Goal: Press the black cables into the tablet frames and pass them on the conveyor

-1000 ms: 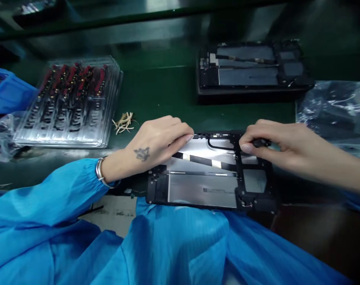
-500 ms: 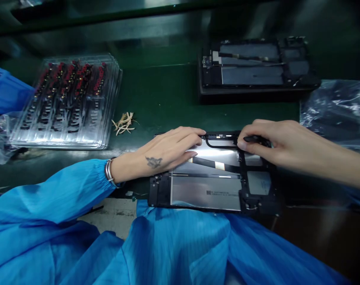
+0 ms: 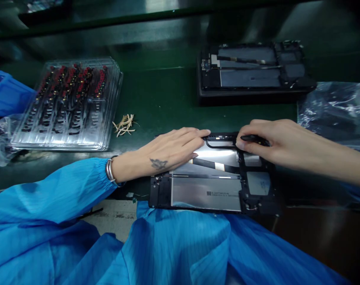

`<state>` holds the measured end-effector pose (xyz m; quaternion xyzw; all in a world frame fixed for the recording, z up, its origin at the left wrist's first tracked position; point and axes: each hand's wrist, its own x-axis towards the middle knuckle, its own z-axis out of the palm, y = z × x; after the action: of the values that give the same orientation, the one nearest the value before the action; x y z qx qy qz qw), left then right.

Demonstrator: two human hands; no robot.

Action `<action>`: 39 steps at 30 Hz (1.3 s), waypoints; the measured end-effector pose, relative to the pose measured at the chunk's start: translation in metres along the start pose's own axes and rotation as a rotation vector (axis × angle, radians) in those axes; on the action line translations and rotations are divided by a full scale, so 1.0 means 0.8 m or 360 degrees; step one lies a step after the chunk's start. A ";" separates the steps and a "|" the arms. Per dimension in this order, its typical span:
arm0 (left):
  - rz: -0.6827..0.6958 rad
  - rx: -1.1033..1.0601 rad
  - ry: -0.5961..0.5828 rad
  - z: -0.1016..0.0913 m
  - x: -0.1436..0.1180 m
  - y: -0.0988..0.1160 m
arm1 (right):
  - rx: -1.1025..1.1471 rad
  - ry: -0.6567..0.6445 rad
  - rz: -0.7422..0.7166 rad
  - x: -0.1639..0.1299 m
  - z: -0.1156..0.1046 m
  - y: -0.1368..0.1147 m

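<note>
An opened tablet (image 3: 206, 192) lies at the bench's front edge, with silver battery panels, a black frame and a slanting flat cable (image 3: 220, 166). My left hand (image 3: 176, 150) rests across its upper left part, fingers stretched out and fingertips at the top edge. A thin black cable (image 3: 210, 143) runs from near those fingertips toward the right. Over the tablet's upper right corner, my right hand (image 3: 265, 138) is closed around a slim black tool (image 3: 254, 138), whose working end I cannot make out.
Stacked clear plastic trays (image 3: 105, 130) with rows of small red and black parts stand at left, beside a blue bin (image 3: 12, 95). Tan strips (image 3: 124, 124) lie nearby. Another opened tablet (image 3: 248, 77) sits on a black block at back right, with clear plastic wrap (image 3: 334, 111) beside it.
My left fingertips have slid slightly right along the tablet's top edge. My right hand has shifted slightly left with the black tool. The view has tilted a little.
</note>
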<state>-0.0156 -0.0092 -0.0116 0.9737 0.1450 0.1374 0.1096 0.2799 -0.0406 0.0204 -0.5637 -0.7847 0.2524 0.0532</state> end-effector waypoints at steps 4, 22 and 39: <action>0.0052 0.0079 -0.0034 -0.001 0.001 -0.002 | -0.0008 -0.0012 -0.0020 0.000 0.000 0.002; 0.0258 0.0417 -0.0077 -0.004 0.002 -0.010 | 0.0077 0.0090 -0.0092 0.001 0.002 0.007; 0.0407 0.0686 0.0029 -0.007 0.005 -0.006 | -0.0153 0.0041 -0.0173 0.002 0.005 0.003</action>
<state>-0.0145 -0.0024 -0.0064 0.9838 0.0474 0.1248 -0.1201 0.2802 -0.0401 0.0156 -0.5253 -0.8246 0.2041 0.0497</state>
